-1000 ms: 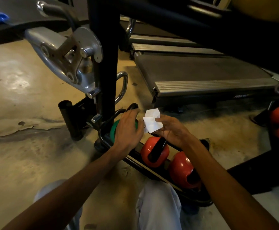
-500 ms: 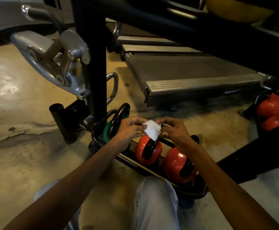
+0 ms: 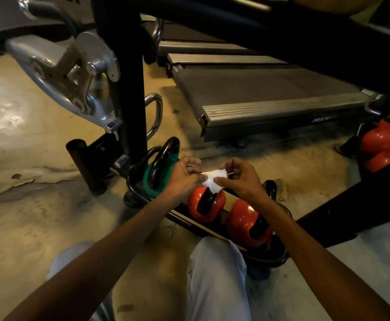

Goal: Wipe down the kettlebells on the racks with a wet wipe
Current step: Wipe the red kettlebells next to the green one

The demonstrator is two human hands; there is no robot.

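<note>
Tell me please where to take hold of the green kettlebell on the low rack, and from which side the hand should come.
Probably by the black handle: it loops above the green kettlebell, open enough for fingers to curl through. Come from above and the near side, since the black upright post stands close behind it.

I see a low rack (image 3: 270,256) on the floor (image 3: 27,216) holding three kettlebells (image 3: 206,205) in a row, running from far left to near right. Both hands, left (image 3: 182,177) and right (image 3: 242,179), meet at a wipe (image 3: 213,179) above the middle one. A treadmill (image 3: 258,93) lies behind. More kettlebells (image 3: 384,144) sit far right.
</note>
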